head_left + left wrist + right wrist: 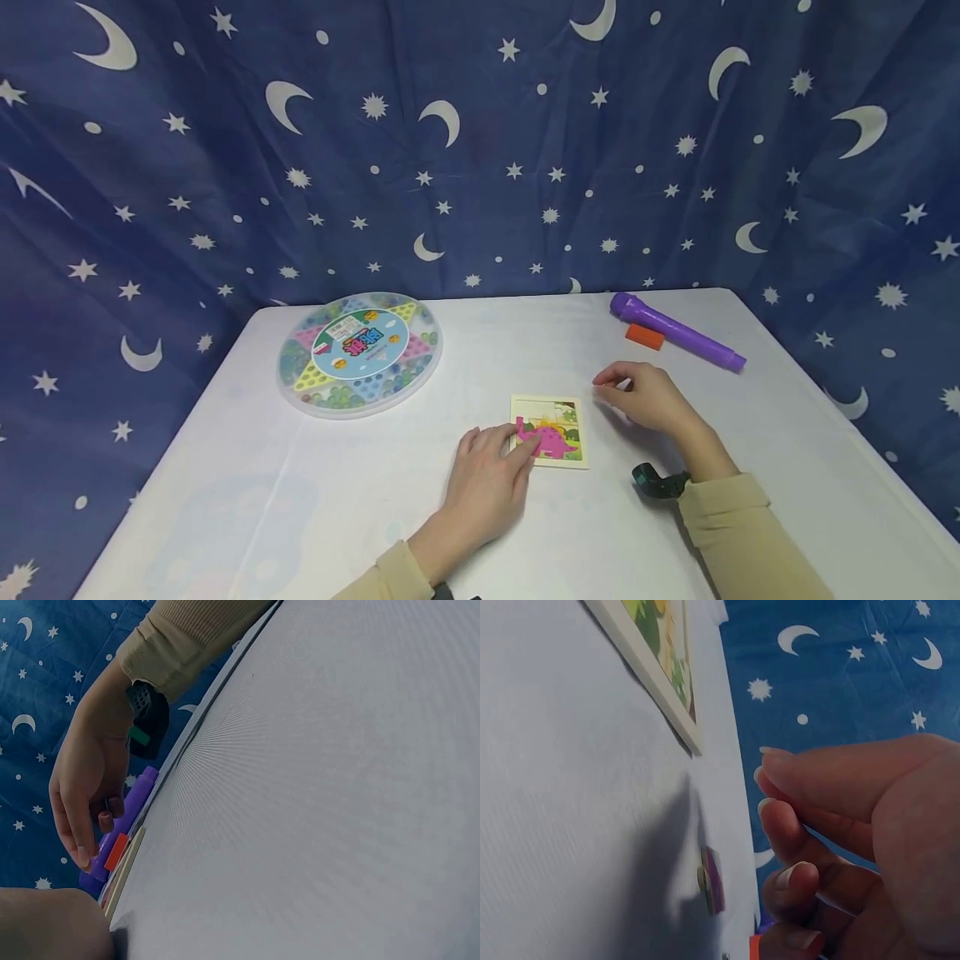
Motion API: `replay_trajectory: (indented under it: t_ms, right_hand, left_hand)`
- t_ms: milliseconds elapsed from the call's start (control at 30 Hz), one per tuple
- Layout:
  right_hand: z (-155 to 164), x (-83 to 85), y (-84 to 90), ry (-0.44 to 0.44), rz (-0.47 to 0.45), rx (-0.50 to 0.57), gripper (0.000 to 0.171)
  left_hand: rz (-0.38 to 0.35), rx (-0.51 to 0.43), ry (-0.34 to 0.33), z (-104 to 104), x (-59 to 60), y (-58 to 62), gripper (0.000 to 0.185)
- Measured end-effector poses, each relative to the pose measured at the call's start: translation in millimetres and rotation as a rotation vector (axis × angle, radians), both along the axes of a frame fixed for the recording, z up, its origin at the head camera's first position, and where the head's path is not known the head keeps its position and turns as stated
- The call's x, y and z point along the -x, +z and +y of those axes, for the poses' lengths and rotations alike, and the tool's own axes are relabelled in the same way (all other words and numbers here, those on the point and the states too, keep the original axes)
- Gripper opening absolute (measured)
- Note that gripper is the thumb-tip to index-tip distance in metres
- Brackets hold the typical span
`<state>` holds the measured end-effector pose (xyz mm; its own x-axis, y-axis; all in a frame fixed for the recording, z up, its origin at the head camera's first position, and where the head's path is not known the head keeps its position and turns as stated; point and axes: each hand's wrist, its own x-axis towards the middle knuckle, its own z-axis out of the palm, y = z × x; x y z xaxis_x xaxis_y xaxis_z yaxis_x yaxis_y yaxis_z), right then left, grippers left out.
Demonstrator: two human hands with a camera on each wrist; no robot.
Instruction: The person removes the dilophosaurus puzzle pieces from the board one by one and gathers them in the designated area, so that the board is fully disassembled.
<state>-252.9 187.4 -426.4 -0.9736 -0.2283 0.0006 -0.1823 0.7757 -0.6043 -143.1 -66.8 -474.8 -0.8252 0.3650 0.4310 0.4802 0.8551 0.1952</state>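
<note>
A small square puzzle (564, 457) with a pink dinosaur picture and a cream frame lies flat on the white table. My left hand (491, 479) rests at its left side, thumb on the picture and fingertips by the frame's edge. To the right of the puzzle, my right hand (648, 398) hovers over the table with fingers loosely bent. Nothing shows between its fingertips in the right wrist view. A small flat piece (714, 881) with a purple face appears below that hand, near its shadow; the head view does not show it.
A round, clear-lidded Chinese checkers set (360, 354) sits at the back left. At the back right lie a purple tube-shaped stick (678, 333) and an orange block (645, 336) touching or close to it. Behind the table hangs a blue curtain (480, 150) with moons and stars.
</note>
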Motion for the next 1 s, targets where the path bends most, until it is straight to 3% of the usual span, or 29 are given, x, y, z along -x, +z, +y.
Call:
replay_trajectory:
  t_ms: [467,800,1000]
  right_hand:
    - [-22.5,-6.6,-8.7,0.054,-0.053,-0.017,0.021]
    - [-29.0,-6.7,-11.8,0.06,-0.041,-0.061,0.038]
    - [-29.1,-6.7,-12.0,0.075,-0.03,-0.069,0.037]
  left_hand:
    - [-0.019,0.013,0.003,1.6,0.5,-0.5,0.033]
    - [-0.016,0.013,0.004,1.2,0.8,0.8,0.034]
    - [-0.015,0.017,0.001,1.2,0.8,1.0,0.034]
